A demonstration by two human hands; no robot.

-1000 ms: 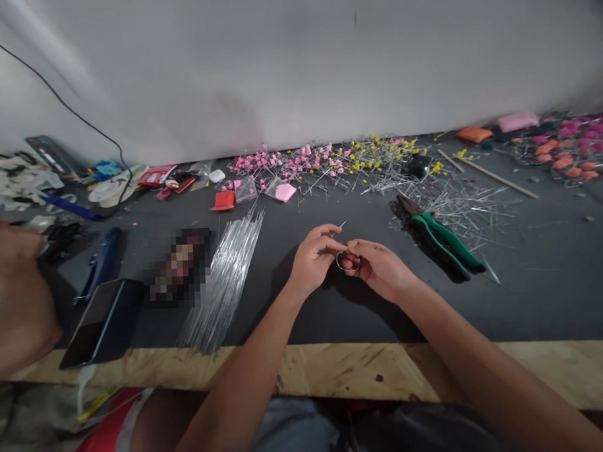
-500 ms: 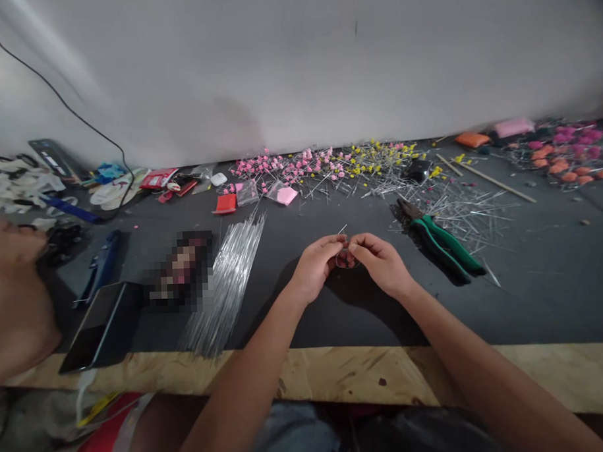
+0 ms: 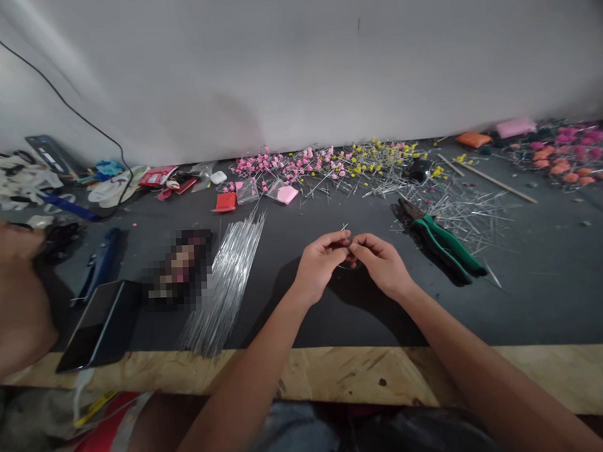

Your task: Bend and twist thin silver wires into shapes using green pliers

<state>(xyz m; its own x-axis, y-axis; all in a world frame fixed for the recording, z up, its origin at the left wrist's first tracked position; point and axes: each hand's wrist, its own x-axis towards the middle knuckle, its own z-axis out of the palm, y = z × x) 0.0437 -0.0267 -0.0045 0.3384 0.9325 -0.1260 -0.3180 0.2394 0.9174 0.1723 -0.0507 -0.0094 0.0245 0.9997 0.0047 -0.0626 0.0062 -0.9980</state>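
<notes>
Over the dark tabletop (image 3: 305, 318) my two hands meet, fingertips nearly touching. My left hand (image 3: 323, 261) pinches a thin silvery wire (image 3: 349, 268); its short end pokes up above the fingers and a curved part shows below them. The thumb and forefinger of my right hand (image 3: 379, 259) are closed on the same wire from the other side. Fingers hide most of the wire. Right of my hands lie green-and-black pliers (image 3: 445, 247). To the left is a bundle of straight wires (image 3: 227, 281).
Pink-tipped wires (image 3: 299, 163) and yellow-tipped wires (image 3: 378, 159) lie along the wall, with loose wires (image 3: 472, 213) near the pliers. A phone (image 3: 100, 325) stands at the front left. Another person's arm (image 3: 17, 302) reaches in from the left. Orange and magenta pieces (image 3: 566, 154) lie far right.
My left hand's fingers have shifted, with the thumb now farther over the wire. Less of the wire's curved part and upright end shows. My right hand stays nearly in place.
</notes>
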